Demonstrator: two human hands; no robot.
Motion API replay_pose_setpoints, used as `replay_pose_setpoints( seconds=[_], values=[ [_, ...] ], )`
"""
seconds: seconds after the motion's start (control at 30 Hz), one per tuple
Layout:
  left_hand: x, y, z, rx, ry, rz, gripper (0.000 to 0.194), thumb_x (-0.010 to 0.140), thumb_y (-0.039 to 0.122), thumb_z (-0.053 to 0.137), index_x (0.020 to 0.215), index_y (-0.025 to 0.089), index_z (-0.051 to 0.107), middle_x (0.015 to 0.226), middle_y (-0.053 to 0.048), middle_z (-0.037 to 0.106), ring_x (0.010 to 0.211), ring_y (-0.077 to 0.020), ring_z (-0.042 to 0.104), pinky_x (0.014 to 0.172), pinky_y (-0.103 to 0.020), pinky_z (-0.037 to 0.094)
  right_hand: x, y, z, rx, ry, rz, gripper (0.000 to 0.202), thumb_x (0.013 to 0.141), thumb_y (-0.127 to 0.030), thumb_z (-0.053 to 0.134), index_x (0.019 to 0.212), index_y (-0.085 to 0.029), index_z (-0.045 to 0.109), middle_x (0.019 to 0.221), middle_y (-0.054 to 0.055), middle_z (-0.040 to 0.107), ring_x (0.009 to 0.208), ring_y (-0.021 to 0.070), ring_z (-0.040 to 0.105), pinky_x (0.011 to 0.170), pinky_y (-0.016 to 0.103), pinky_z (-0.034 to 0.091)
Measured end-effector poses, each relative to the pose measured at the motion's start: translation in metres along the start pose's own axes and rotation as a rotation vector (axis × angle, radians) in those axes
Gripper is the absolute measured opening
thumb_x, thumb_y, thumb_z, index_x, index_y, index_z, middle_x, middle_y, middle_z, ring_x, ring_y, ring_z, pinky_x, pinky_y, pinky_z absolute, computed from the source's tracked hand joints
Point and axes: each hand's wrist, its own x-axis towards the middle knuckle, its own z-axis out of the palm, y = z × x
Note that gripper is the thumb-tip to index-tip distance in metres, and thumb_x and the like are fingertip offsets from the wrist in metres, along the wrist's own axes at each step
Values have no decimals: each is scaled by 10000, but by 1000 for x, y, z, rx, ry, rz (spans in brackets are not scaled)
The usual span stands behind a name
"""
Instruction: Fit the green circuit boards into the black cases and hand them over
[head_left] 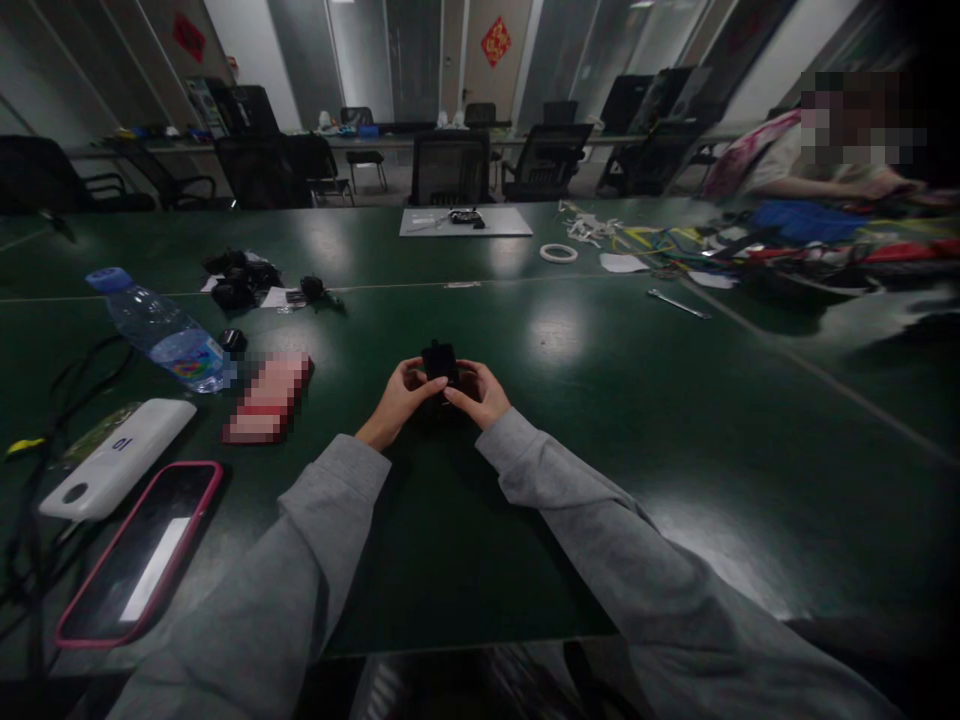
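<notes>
A small black boxy device (439, 362) is held upright between both my hands over the middle of the green table (600, 440). My left hand (399, 402) grips it from the left, thumb across its lower front. From the right, my right hand (484, 396) closes on the same device, its thumb also at the lower front. The device's exact kind is too dark to make out, and its sides are partly hidden by my fingers.
Left of me lie a red-rimmed phone (142, 555), a white power bank (120, 460), a blurred pinkish-red item (270, 398), a tilted water bottle (165, 330) and black parts (244, 280). Farther off are a white board (510, 222), a tape roll (559, 254), a wrench (679, 304) and tangled cables. A person sits far right.
</notes>
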Motion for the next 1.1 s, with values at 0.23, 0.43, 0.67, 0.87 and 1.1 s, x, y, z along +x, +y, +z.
replay_pose_setpoints(
  seconds=[0.23, 0.43, 0.67, 0.87, 1.1],
  values=[
    [-2, 3, 2, -22, 16, -12, 643, 642, 335, 843, 1174, 162, 527, 1086, -95, 644, 1024, -221, 619, 943, -395, 455, 1, -1, -1, 0, 12, -7, 742, 670, -569, 804, 1220, -202, 466, 1029, 89, 616, 998, 241, 627, 954, 453, 511],
    [-4, 10, 10, -208, 31, -121, 674, 703, 570, 750, 1216, 180, 550, 1071, -101, 673, 1015, -235, 642, 926, -393, 478, -3, -7, 6, 48, 27, 54, 772, 639, -584, 814, 1216, -198, 477, 1007, 88, 641, 1001, 246, 636, 945, 467, 518],
    [-12, 16, 17, -462, -124, -343, 783, 787, 813, 390, 1175, 186, 654, 1119, -133, 697, 1109, -305, 618, 939, -463, 470, -6, -9, 29, 34, -19, 58, 740, 660, -679, 750, 1168, -192, 520, 1191, 124, 606, 1130, 246, 593, 1025, 434, 475],
    [-7, 8, 13, -473, -82, -360, 810, 769, 830, 390, 1205, 195, 639, 1106, -130, 697, 1105, -311, 617, 957, -468, 466, -13, -14, 34, -445, 168, -198, 652, 835, -720, 522, 1184, -170, 537, 1118, 147, 560, 1061, 265, 564, 965, 466, 481],
    [-6, 6, 16, -460, -32, -402, 825, 773, 828, 387, 1181, 160, 651, 1011, -138, 711, 1018, -290, 652, 911, -428, 502, -26, -28, 41, -819, 156, -449, 732, 896, -610, 491, 1423, -126, 335, 1235, 196, 491, 1133, 323, 486, 1000, 541, 440]
  ],
)
